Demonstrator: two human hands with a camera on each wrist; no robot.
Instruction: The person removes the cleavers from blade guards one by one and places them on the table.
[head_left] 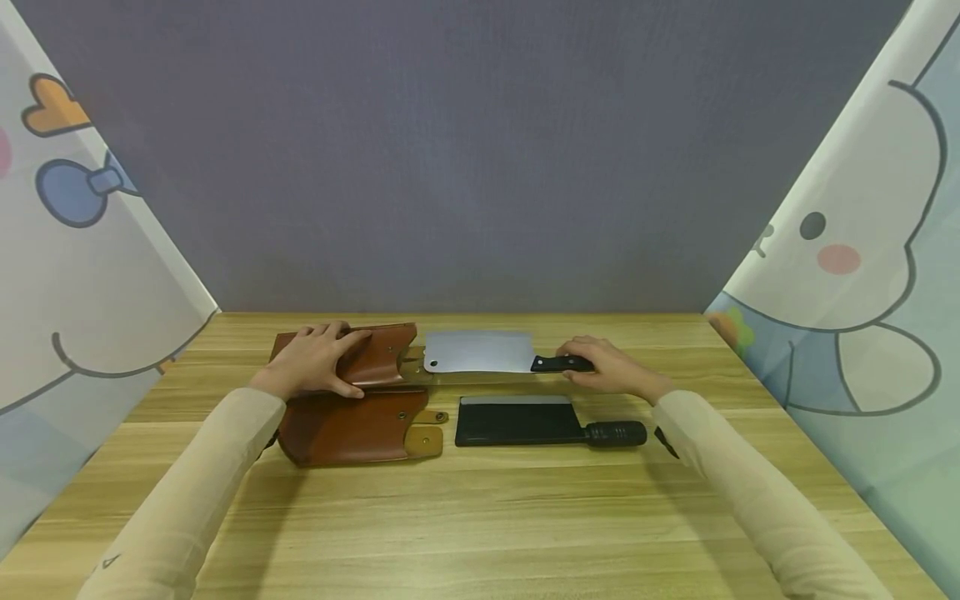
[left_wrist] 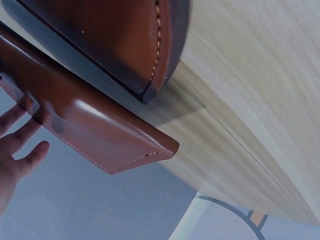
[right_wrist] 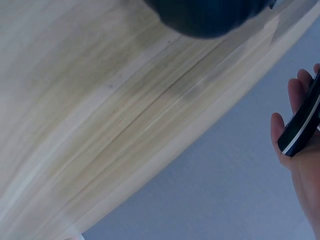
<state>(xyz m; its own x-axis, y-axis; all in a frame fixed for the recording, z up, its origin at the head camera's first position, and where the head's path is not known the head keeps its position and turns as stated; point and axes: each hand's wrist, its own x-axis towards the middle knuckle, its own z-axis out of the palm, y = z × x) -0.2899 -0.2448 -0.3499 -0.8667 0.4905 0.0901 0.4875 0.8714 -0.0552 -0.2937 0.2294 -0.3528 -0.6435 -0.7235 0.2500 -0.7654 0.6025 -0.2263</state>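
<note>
My left hand (head_left: 318, 360) spans the far brown leather knife sheath (head_left: 384, 348), gripping it across its width; in the left wrist view its fingers (left_wrist: 20, 137) lie along the stitched edge. My right hand (head_left: 607, 365) holds a cleaver by its black riveted handle (right_wrist: 304, 122). The cleaver's silver blade (head_left: 478, 352) points left, its end close to the mouth of the far sheath. A second brown sheath (head_left: 348, 427) lies nearer, with tan straps at its mouth. Right of that sheath rests a cleaver with a black blade (head_left: 513, 422) and a black handle (head_left: 617, 433).
Everything is on a wood-grain table (head_left: 480, 517). Behind it rises a grey-blue panel (head_left: 465, 167). Side panels with cartoon prints (head_left: 862, 250) flank the table at left and right.
</note>
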